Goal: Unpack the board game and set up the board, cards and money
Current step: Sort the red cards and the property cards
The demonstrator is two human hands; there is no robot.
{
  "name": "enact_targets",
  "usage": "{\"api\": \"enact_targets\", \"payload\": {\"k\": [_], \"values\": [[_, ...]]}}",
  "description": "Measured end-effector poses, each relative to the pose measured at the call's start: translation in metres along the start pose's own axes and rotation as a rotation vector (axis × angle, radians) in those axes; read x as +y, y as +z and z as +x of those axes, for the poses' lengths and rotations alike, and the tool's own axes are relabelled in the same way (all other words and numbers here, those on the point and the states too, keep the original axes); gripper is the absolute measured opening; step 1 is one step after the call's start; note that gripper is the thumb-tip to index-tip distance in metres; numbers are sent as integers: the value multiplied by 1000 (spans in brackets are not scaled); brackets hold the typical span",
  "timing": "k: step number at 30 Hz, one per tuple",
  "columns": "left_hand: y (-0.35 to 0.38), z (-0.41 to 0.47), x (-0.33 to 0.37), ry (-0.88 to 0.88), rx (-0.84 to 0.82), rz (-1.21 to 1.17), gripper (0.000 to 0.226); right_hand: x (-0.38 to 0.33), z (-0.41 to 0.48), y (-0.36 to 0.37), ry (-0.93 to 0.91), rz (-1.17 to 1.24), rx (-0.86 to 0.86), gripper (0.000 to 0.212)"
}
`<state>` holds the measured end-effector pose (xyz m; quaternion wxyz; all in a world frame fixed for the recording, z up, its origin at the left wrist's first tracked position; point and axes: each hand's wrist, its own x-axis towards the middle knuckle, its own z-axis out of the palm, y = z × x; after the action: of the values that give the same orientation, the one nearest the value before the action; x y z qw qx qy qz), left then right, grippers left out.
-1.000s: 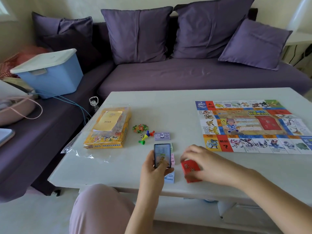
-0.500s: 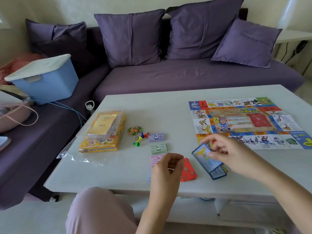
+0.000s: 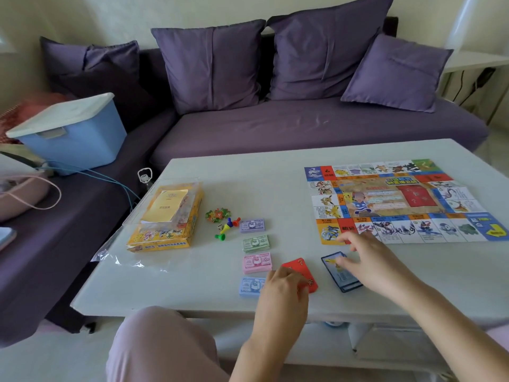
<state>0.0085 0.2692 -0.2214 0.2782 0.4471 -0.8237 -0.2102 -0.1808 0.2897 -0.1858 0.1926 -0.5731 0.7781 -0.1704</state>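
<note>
The unfolded game board (image 3: 399, 199) lies flat on the right part of the white table (image 3: 192, 288). Four stacks of play money form a column: purple (image 3: 252, 225), green (image 3: 256, 243), pink (image 3: 257, 262) and blue (image 3: 251, 285). A red card deck (image 3: 298, 267) lies right of the pink stack, and my left hand (image 3: 281, 288) rests curled over its near left corner. Right of it, a blue card deck (image 3: 339, 275) lies on the table with the fingers of my right hand (image 3: 370, 261) holding its far edge.
The yellow game box (image 3: 165, 221) sits in a clear plastic bag on the table's left. Coloured pawns and a die (image 3: 227, 226) lie beside small green and red pieces (image 3: 217, 215). A purple sofa with a blue bin (image 3: 74, 136) surrounds the table.
The blue deck went from my left hand to my right hand and came down on the table right of the red deck. My left hand moved onto the red deck.
</note>
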Motion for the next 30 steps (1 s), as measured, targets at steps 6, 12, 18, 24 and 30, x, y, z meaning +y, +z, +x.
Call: {"api": "enact_targets", "payload": {"k": [6, 12, 18, 24, 30], "values": [[-1, 2, 1, -19, -51, 19, 24, -21, -1, 3, 62, -318, -235, 78], [-2, 4, 2, -49, -79, 50, 23, -32, 1, 8, 39, -375, -219, 39], [-3, 6, 3, -87, -118, 70, 23, -29, 11, -4, 63, -278, -298, 48], [-5, 8, 7, -122, -153, 99, 25, -18, 9, -4, 110, -187, -302, 51], [-6, 18, 18, -254, -150, 156, 26, -9, 0, -10, 61, -369, -219, 51]]}}
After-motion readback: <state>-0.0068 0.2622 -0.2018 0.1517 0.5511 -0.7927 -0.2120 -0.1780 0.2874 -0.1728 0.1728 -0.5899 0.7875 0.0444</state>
